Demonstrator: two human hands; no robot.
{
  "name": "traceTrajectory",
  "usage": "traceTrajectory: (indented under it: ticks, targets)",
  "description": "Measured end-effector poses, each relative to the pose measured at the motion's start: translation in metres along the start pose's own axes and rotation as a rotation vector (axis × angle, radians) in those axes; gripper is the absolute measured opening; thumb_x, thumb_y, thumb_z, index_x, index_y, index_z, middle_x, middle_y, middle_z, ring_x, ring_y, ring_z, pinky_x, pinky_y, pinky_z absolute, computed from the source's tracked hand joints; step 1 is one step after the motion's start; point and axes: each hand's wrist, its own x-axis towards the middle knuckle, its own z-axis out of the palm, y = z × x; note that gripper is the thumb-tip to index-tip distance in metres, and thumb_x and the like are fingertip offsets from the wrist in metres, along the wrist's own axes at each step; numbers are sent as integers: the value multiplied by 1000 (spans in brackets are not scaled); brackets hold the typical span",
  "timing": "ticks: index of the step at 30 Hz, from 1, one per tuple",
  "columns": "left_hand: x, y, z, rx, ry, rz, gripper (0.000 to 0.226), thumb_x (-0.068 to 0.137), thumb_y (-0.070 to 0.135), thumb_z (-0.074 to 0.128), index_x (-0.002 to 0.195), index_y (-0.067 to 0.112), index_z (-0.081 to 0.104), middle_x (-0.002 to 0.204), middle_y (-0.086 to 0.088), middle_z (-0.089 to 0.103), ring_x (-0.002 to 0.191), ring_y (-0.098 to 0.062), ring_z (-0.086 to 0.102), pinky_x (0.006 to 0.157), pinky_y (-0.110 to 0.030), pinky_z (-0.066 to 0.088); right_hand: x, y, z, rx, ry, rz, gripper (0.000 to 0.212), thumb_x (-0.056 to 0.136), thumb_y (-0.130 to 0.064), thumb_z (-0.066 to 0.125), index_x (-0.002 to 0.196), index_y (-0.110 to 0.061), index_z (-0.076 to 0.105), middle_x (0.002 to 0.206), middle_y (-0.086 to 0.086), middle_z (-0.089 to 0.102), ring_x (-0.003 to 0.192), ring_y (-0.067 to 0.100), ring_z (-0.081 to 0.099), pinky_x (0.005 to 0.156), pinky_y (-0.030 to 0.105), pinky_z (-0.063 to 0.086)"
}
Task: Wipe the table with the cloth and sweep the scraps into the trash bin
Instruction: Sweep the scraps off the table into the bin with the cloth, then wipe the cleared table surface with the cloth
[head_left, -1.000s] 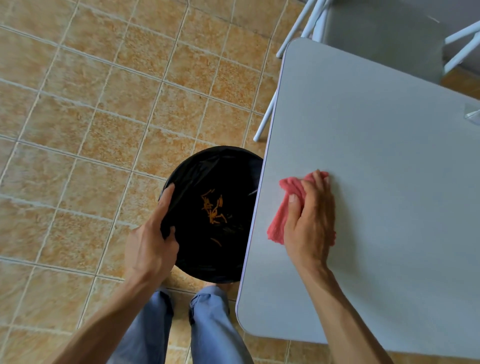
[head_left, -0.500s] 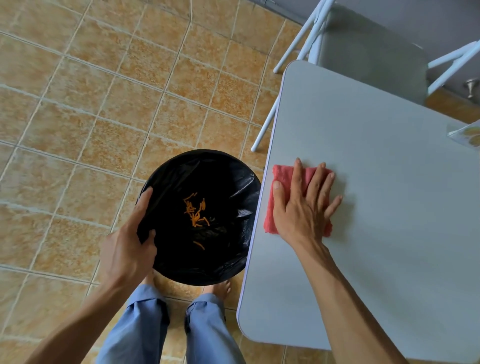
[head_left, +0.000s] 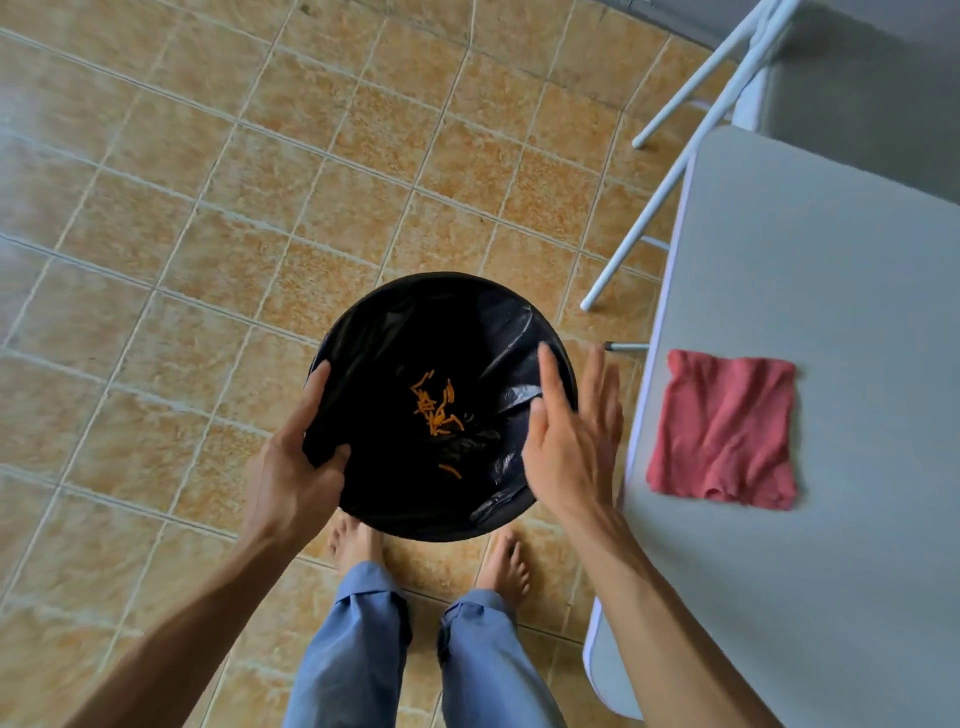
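A: State the cloth's condition.
B: Red cloth (head_left: 724, 428), spread flat and lightly wrinkled, lies on the grey surface (head_left: 831, 545) near its 9 o'clock edge.
A: And the trash bin?
B: Round trash bin (head_left: 384, 499), black liner, upright, at 9 o'clock from the cloth. Orange scraps (head_left: 436, 408) lie at its bottom.

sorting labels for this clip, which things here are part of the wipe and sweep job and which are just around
Job: red cloth, grey table, black-lined trash bin, orange scraps, left hand, right hand.

Just around: white chair.
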Motion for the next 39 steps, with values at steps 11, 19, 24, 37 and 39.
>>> traceTrajectory:
  ticks: [11, 19, 24, 37, 39]
  targets:
    - [38, -31, 38, 138, -383, -285, 13, 96, -4, 42, 97, -10, 53, 151, -18, 40, 141, -31, 36, 104, -27, 32, 53, -16, 84, 14, -210, 73, 101, 85, 19, 48, 163, -23, 0, 171, -7, -11, 137, 24, 50, 64, 29, 48]
    - [146, -76, 69, 208, -173, -107, 93, 84, 3, 52, 152, 48, 8, 123, -10, 67, 99, -34, 66, 77, -40, 57, 81, 1, 156, 36, -164, 119, 104, 82, 23, 50, 163, -21, 0, 171, -5, -9, 133, 23, 54, 59, 26, 43]
    - [154, -93, 82, 242, -154, -37, 95, 85, 5, 53, 150, 49, 1, 115, -15, 68, 93, -37, 67, 74, -49, 58, 75, 5, 176, 100, -118, 163, 104, 80, 26, 45, 163, -20, 4, 172, -4, -4, 137, 22, 50, 58, 26, 46]
    - [110, -25, 63, 294, -165, 14, 67, 88, 14, 51, 151, 18, 30, 159, -15, 25, 148, -32, 19, 119, -47, 23, 27, -28, 47, 175, -65, 113, 68, 100, -2, 45, 161, -19, 20, 169, -3, 21, 155, 10, 20, 116, 10, 11]
    - [95, 4, 64, 285, -203, 96, 61, 89, 14, 51, 148, 15, 38, 157, -13, 34, 147, -27, 25, 120, -43, 24, 14, -33, 7, 217, 27, 103, 62, 100, -5, 49, 159, -17, 31, 165, -1, 31, 153, 9, 26, 121, 14, 17]
